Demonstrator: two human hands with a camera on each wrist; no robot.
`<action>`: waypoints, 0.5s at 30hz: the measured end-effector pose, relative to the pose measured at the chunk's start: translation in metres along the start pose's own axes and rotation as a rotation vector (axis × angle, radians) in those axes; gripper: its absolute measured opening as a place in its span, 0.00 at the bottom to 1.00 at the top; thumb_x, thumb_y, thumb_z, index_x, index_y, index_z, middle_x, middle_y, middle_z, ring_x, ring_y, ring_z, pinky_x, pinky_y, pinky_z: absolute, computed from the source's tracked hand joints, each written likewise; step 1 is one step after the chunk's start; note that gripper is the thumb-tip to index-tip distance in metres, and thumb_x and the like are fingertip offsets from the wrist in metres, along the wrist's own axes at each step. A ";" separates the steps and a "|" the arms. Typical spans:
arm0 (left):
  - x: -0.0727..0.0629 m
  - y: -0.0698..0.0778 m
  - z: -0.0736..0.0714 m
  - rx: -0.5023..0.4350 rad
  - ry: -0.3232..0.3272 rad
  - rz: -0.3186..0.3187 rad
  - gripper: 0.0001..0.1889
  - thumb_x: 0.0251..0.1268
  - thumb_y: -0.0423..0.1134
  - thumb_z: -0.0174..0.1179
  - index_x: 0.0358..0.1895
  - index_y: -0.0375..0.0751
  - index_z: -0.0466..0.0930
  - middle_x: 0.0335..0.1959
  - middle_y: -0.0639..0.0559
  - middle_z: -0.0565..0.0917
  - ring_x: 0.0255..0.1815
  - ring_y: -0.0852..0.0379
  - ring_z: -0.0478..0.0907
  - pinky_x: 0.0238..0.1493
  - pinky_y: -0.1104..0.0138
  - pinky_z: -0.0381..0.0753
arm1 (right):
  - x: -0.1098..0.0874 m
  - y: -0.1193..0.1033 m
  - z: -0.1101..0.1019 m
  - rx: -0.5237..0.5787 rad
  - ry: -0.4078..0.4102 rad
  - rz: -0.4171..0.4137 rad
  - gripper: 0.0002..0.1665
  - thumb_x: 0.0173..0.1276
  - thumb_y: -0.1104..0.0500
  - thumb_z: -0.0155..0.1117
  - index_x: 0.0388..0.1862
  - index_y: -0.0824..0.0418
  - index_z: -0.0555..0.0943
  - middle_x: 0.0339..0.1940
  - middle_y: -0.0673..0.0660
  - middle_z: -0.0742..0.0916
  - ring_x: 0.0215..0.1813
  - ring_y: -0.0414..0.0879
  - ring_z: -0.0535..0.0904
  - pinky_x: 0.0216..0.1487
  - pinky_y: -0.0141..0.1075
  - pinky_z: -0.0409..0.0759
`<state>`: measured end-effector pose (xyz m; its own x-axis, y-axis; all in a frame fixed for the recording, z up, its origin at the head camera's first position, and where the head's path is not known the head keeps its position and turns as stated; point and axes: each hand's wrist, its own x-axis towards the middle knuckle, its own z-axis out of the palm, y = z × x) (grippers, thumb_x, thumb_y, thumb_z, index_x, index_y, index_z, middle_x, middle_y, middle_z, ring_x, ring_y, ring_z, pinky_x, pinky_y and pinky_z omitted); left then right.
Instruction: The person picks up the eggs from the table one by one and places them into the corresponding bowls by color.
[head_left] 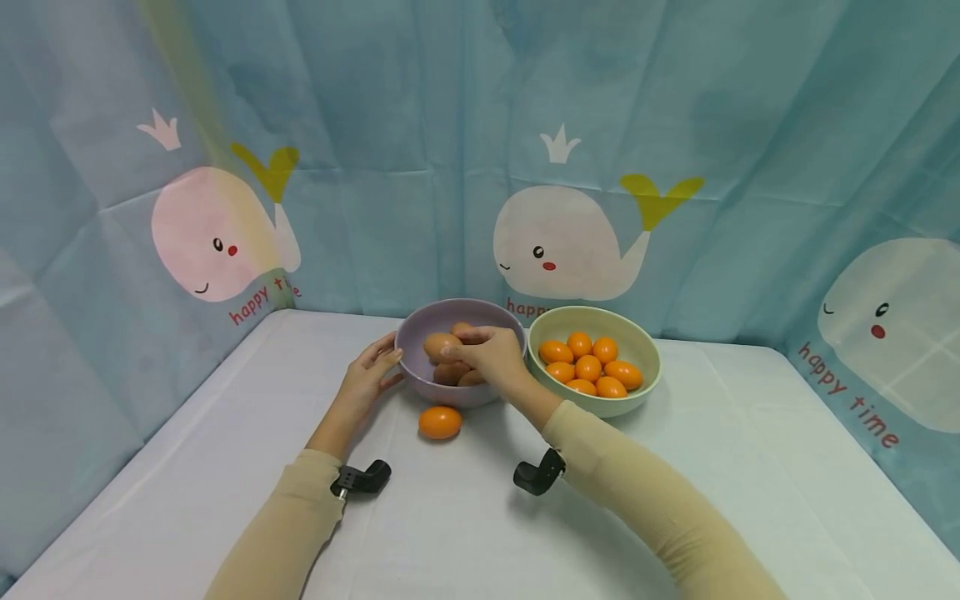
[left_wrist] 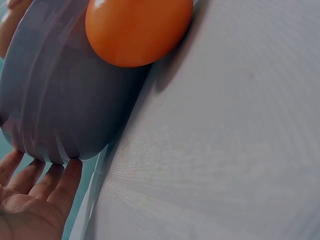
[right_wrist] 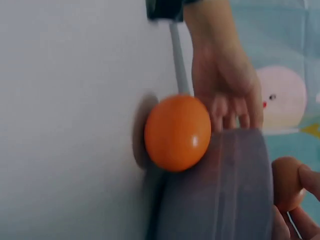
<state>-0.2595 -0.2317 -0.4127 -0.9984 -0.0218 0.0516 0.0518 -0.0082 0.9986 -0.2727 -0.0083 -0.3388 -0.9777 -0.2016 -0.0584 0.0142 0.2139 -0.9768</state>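
Observation:
My right hand (head_left: pixel 491 354) pinches a brown egg (head_left: pixel 442 347) between thumb and fingers, inside the purple bowl (head_left: pixel 420 385). Other brown eggs (head_left: pixel 451 373) lie in the bowl beneath and behind it. At the bowl's left side is my left hand (head_left: pixel 365 379), its fingertips against the outer wall and its thumb at the rim. In the left wrist view, the straight fingers (left_wrist: pixel 68 190) of that hand touch the wall low down. A glossy orange egg-shaped piece (head_left: pixel 440 423) sits on the table close in front of the bowl.
A pale green bowl (head_left: pixel 651 379) holding several orange egg-shaped pieces (head_left: pixel 588 368) stands right beside the purple one, behind my right forearm. The white-covered table (head_left: pixel 442 533) meets a blue curtain (head_left: pixel 390 225) with printed whales at its back edge.

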 end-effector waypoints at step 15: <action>0.000 -0.001 0.000 -0.007 -0.001 0.005 0.30 0.79 0.43 0.50 0.79 0.41 0.54 0.79 0.45 0.60 0.77 0.48 0.61 0.74 0.49 0.68 | 0.033 0.009 0.011 -0.178 0.026 -0.068 0.20 0.57 0.50 0.78 0.47 0.56 0.89 0.47 0.53 0.91 0.46 0.43 0.82 0.48 0.31 0.85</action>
<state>-0.2592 -0.2317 -0.4133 -0.9982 -0.0210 0.0568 0.0571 -0.0148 0.9983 -0.3025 -0.0234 -0.3517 -0.9802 -0.1974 0.0141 -0.0873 0.3672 -0.9260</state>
